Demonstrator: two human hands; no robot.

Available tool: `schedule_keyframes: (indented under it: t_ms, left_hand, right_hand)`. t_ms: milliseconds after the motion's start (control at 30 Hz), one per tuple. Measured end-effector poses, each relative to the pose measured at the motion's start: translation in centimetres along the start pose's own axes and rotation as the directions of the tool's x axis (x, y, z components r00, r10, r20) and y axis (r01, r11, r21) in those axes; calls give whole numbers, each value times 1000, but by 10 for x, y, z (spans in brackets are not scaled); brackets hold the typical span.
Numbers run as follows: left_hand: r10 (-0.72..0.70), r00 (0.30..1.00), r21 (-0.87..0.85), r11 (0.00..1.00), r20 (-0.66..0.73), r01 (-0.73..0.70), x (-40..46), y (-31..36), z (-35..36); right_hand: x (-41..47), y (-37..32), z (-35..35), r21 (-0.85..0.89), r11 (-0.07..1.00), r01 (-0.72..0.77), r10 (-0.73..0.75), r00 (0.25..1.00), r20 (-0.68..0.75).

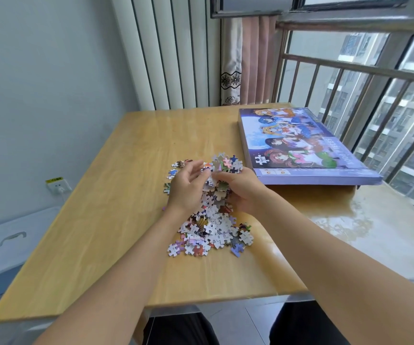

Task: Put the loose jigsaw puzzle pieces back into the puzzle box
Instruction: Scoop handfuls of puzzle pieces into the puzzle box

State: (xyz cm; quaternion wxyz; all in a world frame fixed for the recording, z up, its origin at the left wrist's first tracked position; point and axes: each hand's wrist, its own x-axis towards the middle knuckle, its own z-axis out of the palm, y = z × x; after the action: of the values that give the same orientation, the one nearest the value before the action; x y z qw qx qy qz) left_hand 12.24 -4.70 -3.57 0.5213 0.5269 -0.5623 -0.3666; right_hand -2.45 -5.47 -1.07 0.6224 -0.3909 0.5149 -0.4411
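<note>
Puzzle pieces lie in a loose heap near the middle of the wooden table, many of them white side up. Both hands reach into the far end of the heap. The left hand has its fingers loosely curved against the left side of a raised clump of pieces, and the right hand cups the same clump from the right, so the clump is held between the two. A few stray pieces sit just left of the left hand.

The puzzle box lies flat at the table's right side, closed, just beside the heap, near the window railing. Its purple lid carries cartoon figures, the words "1000 PIECES" along the right edge, a small jigsaw-piece logo, and squares lettered "C" and "D" on the near end. A white wall socket with a yellow label, too small to read, sits at the left.
</note>
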Motion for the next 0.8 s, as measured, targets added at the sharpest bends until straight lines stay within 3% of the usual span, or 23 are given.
schedule_keyframes:
  t_ms: [333,600,700,800]
  left_hand:
    - [-19,1000,-22,1000,16,19,8,11,1]
    - [22,999,3,1000,-38,-22,24,17,-5]
    - [-15,996,-44,999,-89,12,29,17,-10]
    - [-66,996,-37,997,-52,64,28,15,-12]
  right_hand:
    - [-1,-9,-6,10,997,-74,73,993,97]
    - [4,-28,11,-17,992,-124,124,991,-46]
    - [8,-35,16,-29,994,-102,99,992,-78]
    - [11,-39,21,-50,992,-116,112,990,-83]
